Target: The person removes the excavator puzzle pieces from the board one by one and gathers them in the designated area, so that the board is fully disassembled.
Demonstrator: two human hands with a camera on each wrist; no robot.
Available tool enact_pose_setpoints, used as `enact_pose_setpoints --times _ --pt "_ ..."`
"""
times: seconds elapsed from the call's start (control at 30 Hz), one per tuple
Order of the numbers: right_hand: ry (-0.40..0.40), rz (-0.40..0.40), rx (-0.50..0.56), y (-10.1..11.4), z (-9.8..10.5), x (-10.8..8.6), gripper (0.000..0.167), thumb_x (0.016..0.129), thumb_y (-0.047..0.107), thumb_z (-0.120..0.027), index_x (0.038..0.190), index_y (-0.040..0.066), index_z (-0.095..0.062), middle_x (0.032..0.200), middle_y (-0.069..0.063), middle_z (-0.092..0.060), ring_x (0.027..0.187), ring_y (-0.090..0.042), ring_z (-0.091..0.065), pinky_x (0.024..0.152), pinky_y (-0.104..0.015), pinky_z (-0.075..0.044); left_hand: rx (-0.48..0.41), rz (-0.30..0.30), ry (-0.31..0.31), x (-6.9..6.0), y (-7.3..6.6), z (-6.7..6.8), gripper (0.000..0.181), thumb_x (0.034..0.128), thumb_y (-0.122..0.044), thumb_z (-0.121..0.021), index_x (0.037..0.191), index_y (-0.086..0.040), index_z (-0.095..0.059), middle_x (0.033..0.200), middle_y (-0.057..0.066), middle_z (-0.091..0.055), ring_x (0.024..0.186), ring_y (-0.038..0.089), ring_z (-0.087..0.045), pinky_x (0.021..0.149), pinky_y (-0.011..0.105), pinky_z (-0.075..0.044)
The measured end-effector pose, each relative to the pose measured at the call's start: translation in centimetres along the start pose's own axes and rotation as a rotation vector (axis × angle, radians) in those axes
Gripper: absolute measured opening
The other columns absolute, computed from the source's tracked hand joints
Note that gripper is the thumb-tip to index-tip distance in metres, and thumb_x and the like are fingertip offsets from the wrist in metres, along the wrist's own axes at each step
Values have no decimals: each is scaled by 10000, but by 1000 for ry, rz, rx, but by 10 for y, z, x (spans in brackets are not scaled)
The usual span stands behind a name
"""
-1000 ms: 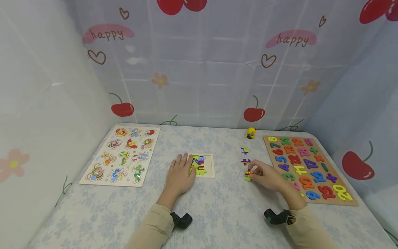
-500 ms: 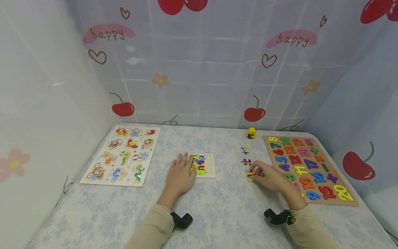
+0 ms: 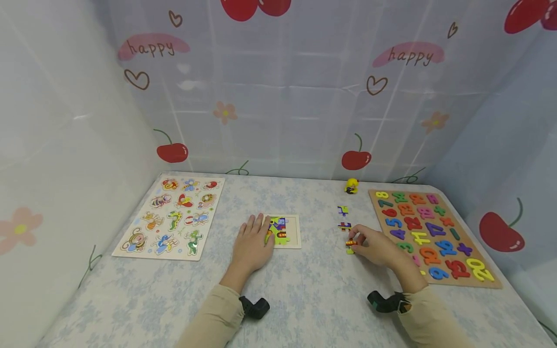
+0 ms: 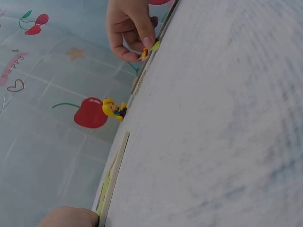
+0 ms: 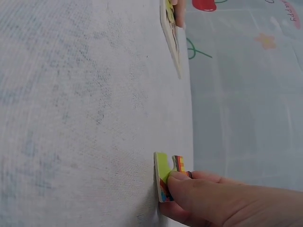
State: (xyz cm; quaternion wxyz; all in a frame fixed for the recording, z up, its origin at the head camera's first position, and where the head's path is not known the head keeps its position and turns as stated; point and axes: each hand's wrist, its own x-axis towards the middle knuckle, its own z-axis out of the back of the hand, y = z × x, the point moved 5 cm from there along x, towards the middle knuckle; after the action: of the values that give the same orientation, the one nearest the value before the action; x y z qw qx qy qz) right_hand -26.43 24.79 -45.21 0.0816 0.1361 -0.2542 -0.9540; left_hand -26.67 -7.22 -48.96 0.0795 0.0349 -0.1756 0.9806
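In the head view, my left hand [image 3: 251,245] lies flat with fingers spread over the left side of a small wooden jigsaw tray [image 3: 295,237], hiding part of it. Bright fitted pieces [image 3: 278,233] show beside the thumb. Over to the right, my right hand [image 3: 373,247] pinches a jigsaw piece between thumb and fingers. That jigsaw piece [image 5: 163,166] is lime green with a red and yellow striped part and a notch, at the tabletop. Beyond it lie a striped purple piece [image 3: 344,226] and a green and purple piece [image 3: 343,210].
A yellow toy figure [image 3: 351,186] stands at the back. On the right is a number board [image 3: 435,237], partly behind the right forearm. An insect picture board [image 3: 187,253] lies at the left. Printed curtains [image 3: 278,130] enclose the table.
The right hand, with the pinched jigsaw piece, has shifted very slightly to the right, then stayed nearly still. My left hand has kept its place on the tray.
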Motion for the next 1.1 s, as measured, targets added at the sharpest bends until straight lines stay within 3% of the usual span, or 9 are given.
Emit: enact_pose_setpoints --times 0.53,1.1 --pt "-1 -33 -143 8 0 -1 220 940 245 -683 1129 174 -596 904 -6 -624 709 -157 -520 589 -290 -437 12 -10 -8 2 2 -4 609 1046 -472 -309 1593 -214 -243 1666 33 -205 1557 269 -121 1268 474 -114" --pt "-43 6 -153 12 1 2 214 905 235 -725 1080 170 -619 849 1 -601 670 -147 -508 572 -279 -425 6 -11 0 1 3 -3 611 1046 -480 -310 1595 -222 -237 1668 32 -199 1558 269 -113 1269 475 -113"
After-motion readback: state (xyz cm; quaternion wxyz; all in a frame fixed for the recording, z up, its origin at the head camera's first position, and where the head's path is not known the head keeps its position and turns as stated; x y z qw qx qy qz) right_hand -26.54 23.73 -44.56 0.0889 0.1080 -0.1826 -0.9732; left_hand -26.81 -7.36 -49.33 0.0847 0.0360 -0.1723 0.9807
